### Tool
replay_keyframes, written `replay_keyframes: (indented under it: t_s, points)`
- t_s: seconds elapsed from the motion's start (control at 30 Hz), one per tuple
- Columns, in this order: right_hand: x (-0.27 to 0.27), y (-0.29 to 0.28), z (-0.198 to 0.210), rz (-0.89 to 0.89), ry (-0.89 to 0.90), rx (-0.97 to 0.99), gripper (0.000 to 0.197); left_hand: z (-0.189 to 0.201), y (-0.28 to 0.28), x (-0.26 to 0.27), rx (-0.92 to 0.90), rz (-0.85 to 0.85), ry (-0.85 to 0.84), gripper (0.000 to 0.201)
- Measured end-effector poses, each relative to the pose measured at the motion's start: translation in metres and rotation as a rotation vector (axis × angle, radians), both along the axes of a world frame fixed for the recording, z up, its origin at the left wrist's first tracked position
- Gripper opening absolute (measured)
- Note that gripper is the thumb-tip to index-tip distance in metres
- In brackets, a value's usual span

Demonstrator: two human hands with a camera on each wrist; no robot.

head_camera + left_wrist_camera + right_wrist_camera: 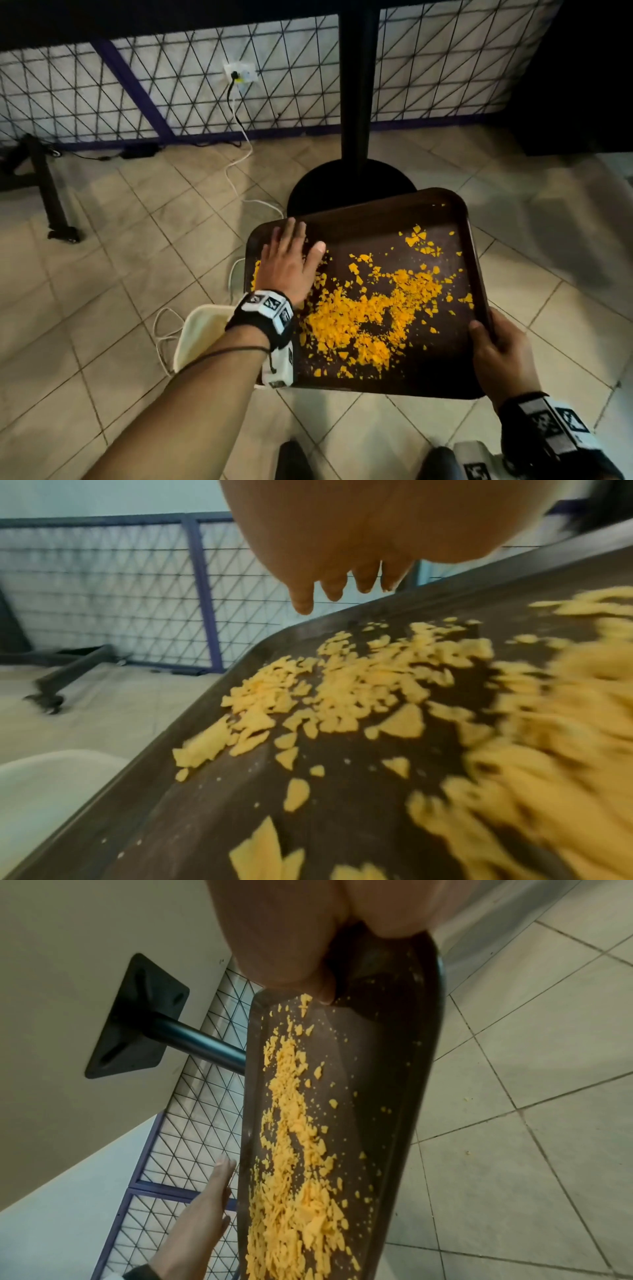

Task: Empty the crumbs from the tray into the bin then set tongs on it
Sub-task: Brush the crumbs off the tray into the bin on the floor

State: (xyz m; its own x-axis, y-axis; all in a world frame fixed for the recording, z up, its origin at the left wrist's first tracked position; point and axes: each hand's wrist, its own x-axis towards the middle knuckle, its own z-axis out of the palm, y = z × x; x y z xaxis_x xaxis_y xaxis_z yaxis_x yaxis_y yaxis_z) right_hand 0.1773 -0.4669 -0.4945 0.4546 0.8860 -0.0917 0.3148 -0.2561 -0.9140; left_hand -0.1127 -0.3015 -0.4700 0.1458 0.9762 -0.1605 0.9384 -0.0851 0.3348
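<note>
Head view: brown tray (376, 212) held in the air above the tiled floor (102, 308), tilted down toward its left side. Right hand (496, 353) grips the tray's right rim, thumb on the inside, fingers curled underneath. Left hand (287, 263) is flat and spread over the tray's left far corner, fingers straight, holding nothing. Orange crumbs (370, 308) lie scattered across the tray, thickest at the centre and lower left. Cream bin (202, 329) sits on the floor below the tray's left edge, partly hidden by the left forearm. Black table pedestal (356, 102) stands behind the tray. Left wrist view: fingers (303, 599) extended above the tray rim, crumbs blurred. Tongs not in view.
</note>
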Motion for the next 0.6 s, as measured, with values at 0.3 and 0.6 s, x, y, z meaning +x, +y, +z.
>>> replay_keyframes:
  t_s: [0.3, 0.6]
  points:
    - [0.004, 0.0, 0.004, -0.003, 0.006, 0.034, 0.037, -0.027, -0.05, -0.039, -0.237, -0.023, 0.053, 0.073]
    - [-0.004, 0.001, 0.0, 0.002, -0.049, 0.017, 0.027, 0.04, -0.026, 0.088, 0.057, -0.371, -0.079, 0.065]
